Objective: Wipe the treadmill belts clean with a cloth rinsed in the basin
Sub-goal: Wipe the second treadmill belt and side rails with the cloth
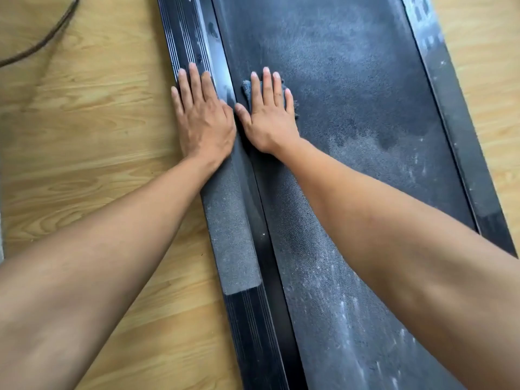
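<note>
Right hand (268, 114): fingers spread flat, pressing the grey cloth (247, 88) onto the dusty treadmill belt (351, 108), left of centre, for wiping. Left hand (201, 114): flat on the left side rail (194, 46), likely bracing.

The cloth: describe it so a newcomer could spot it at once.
Start at the wide, dusty treadmill belt. Near its left edge the right hand presses flat on the cloth, a small grey wad peeking out from under it. The left hand beside it rests on the bare side rail.
</note>
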The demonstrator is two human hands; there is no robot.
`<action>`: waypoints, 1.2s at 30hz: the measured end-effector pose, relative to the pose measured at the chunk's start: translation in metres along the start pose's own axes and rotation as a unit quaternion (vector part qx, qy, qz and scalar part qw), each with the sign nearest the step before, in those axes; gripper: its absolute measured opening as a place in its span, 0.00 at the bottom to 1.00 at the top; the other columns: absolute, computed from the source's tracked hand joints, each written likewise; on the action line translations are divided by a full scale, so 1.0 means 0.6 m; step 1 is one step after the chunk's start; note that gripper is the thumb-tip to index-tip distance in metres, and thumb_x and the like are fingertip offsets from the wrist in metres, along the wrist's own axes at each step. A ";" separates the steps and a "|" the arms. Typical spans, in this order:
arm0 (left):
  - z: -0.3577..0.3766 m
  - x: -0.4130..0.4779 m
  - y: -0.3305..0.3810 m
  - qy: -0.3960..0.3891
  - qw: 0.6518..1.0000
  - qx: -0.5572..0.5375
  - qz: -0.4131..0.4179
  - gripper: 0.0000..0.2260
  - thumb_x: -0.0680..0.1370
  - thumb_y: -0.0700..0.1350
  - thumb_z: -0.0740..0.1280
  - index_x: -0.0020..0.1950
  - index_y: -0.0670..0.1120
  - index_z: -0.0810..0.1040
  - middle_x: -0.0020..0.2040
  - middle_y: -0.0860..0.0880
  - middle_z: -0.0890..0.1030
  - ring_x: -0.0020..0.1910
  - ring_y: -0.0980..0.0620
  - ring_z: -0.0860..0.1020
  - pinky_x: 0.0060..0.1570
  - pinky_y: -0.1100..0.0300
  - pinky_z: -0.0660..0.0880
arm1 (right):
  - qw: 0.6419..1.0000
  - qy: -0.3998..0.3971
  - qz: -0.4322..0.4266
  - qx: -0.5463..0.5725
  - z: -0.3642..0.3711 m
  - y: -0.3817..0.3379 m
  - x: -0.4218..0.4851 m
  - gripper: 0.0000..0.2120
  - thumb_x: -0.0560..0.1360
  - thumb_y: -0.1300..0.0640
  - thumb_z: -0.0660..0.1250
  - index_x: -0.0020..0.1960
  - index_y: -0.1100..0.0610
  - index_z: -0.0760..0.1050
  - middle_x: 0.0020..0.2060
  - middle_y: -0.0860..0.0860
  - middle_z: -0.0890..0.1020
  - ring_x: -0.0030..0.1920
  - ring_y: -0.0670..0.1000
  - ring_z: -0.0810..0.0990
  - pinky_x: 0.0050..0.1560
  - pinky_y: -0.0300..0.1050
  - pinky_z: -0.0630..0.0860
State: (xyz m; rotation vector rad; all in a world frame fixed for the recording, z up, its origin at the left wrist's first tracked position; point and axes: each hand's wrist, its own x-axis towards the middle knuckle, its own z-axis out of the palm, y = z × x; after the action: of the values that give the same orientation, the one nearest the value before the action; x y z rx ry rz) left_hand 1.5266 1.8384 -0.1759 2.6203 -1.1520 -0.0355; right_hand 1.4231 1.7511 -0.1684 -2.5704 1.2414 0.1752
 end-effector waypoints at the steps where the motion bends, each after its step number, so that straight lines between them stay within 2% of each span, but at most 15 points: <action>1: -0.001 -0.001 -0.003 -0.002 1.000 -0.004 0.001 0.29 0.82 0.48 0.52 0.84 0.42 0.58 0.86 0.42 0.53 0.85 0.42 0.50 0.83 0.44 0.47 | 1.000 -0.003 -0.011 0.002 0.002 0.005 -0.013 0.37 0.85 0.36 0.47 0.85 0.56 0.43 0.85 0.56 0.43 0.84 0.56 0.39 0.82 0.59 0.42; 3: -0.002 -0.002 -0.003 -0.004 1.000 -0.006 0.003 0.29 0.82 0.48 0.53 0.84 0.42 0.59 0.86 0.42 0.53 0.85 0.41 0.50 0.83 0.43 0.46 | 0.999 0.004 -0.038 -0.013 0.021 0.025 -0.098 0.39 0.84 0.34 0.48 0.85 0.57 0.44 0.85 0.57 0.44 0.84 0.57 0.40 0.82 0.59 0.43; 5: -0.006 -0.002 -0.001 -0.010 1.000 -0.003 0.006 0.30 0.81 0.48 0.53 0.84 0.42 0.59 0.86 0.42 0.53 0.85 0.40 0.50 0.83 0.42 0.46 | 0.998 0.004 -0.052 -0.024 0.050 0.050 -0.245 0.39 0.84 0.34 0.49 0.85 0.58 0.45 0.85 0.57 0.44 0.84 0.57 0.40 0.83 0.59 0.46; 8: -0.009 -0.004 -0.002 -0.018 1.000 0.001 0.005 0.30 0.81 0.48 0.53 0.84 0.43 0.59 0.86 0.41 0.52 0.85 0.40 0.50 0.83 0.41 0.46 | 0.998 -0.045 -0.048 -0.012 0.082 0.072 -0.476 0.38 0.85 0.35 0.49 0.85 0.58 0.44 0.84 0.56 0.42 0.84 0.57 0.40 0.82 0.60 0.48; 10: -0.008 -0.004 -0.002 -0.016 1.000 0.008 0.011 0.30 0.81 0.49 0.52 0.84 0.43 0.58 0.86 0.41 0.52 0.85 0.39 0.49 0.83 0.41 0.46 | 0.997 -0.066 -0.034 -0.014 0.097 0.074 -0.526 0.39 0.85 0.34 0.47 0.85 0.58 0.45 0.85 0.56 0.42 0.84 0.57 0.40 0.81 0.61 0.49; 12: -0.007 -0.005 -0.002 -0.018 1.000 0.006 0.015 0.31 0.80 0.49 0.51 0.84 0.43 0.59 0.86 0.41 0.52 0.85 0.39 0.50 0.83 0.41 0.46 | 0.999 -0.044 -0.007 -0.023 0.096 0.058 -0.471 0.40 0.84 0.32 0.44 0.85 0.58 0.46 0.85 0.56 0.43 0.84 0.57 0.40 0.82 0.61 0.48; 16: -0.005 -0.005 -0.001 -0.005 1.000 0.010 0.002 0.31 0.79 0.49 0.49 0.83 0.42 0.59 0.86 0.42 0.53 0.85 0.40 0.51 0.83 0.42 0.46 | 0.999 0.021 0.024 -0.012 0.067 0.010 -0.220 0.43 0.82 0.29 0.46 0.85 0.58 0.47 0.84 0.59 0.46 0.84 0.58 0.42 0.83 0.60 0.44; 20: -0.010 -0.003 0.003 -0.014 1.000 0.003 0.004 0.30 0.80 0.47 0.50 0.83 0.43 0.59 0.86 0.43 0.53 0.85 0.41 0.50 0.83 0.42 0.47 | 1.000 -0.020 -0.003 -0.015 0.007 0.005 -0.045 0.42 0.83 0.31 0.49 0.85 0.57 0.42 0.84 0.58 0.42 0.84 0.58 0.40 0.82 0.60 0.42; 23: -0.010 -0.002 -0.003 -0.010 1.000 -0.013 0.001 0.30 0.80 0.47 0.50 0.83 0.42 0.60 0.86 0.43 0.54 0.85 0.42 0.50 0.83 0.43 0.47 | 0.999 -0.009 -0.047 -0.025 0.016 0.037 -0.111 0.42 0.83 0.32 0.49 0.85 0.58 0.43 0.84 0.58 0.43 0.84 0.58 0.40 0.82 0.59 0.43; 27: -0.007 -0.003 0.001 -0.016 1.000 -0.008 0.005 0.31 0.80 0.48 0.50 0.84 0.42 0.58 0.86 0.42 0.53 0.85 0.40 0.49 0.83 0.41 0.46 | 0.996 -0.039 -0.070 -0.050 0.073 0.087 -0.420 0.42 0.83 0.32 0.51 0.85 0.59 0.44 0.84 0.59 0.42 0.84 0.59 0.39 0.83 0.60 0.46; 30: -0.009 -0.002 -0.002 -0.013 1.000 -0.012 0.006 0.30 0.80 0.48 0.51 0.83 0.43 0.60 0.86 0.41 0.53 0.85 0.40 0.50 0.83 0.41 0.46 | 0.997 -0.054 -0.040 -0.048 0.104 0.096 -0.594 0.40 0.84 0.35 0.52 0.85 0.60 0.47 0.84 0.58 0.44 0.84 0.60 0.44 0.81 0.60 0.49; 32: -0.009 -0.003 0.001 -0.011 1.000 -0.025 0.006 0.29 0.80 0.47 0.51 0.82 0.43 0.61 0.86 0.42 0.54 0.85 0.40 0.50 0.83 0.42 0.46 | 0.997 -0.056 -0.032 -0.044 0.118 0.090 -0.574 0.39 0.84 0.35 0.51 0.85 0.59 0.48 0.84 0.58 0.45 0.84 0.60 0.45 0.81 0.61 0.50; 36: -0.008 0.003 -0.008 0.023 0.992 -0.125 -0.024 0.29 0.78 0.43 0.50 0.80 0.42 0.65 0.83 0.46 0.63 0.84 0.45 0.56 0.83 0.50 0.48 | 0.999 0.017 -0.024 -0.025 0.092 0.051 -0.349 0.39 0.84 0.34 0.47 0.85 0.59 0.48 0.84 0.59 0.46 0.84 0.58 0.42 0.82 0.61 0.47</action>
State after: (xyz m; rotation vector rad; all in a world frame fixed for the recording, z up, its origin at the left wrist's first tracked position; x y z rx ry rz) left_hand 1.5319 1.8412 -0.1725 2.4152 -0.9979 -0.1210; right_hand 1.2692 1.9062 -0.1790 -2.6535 1.2009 0.1544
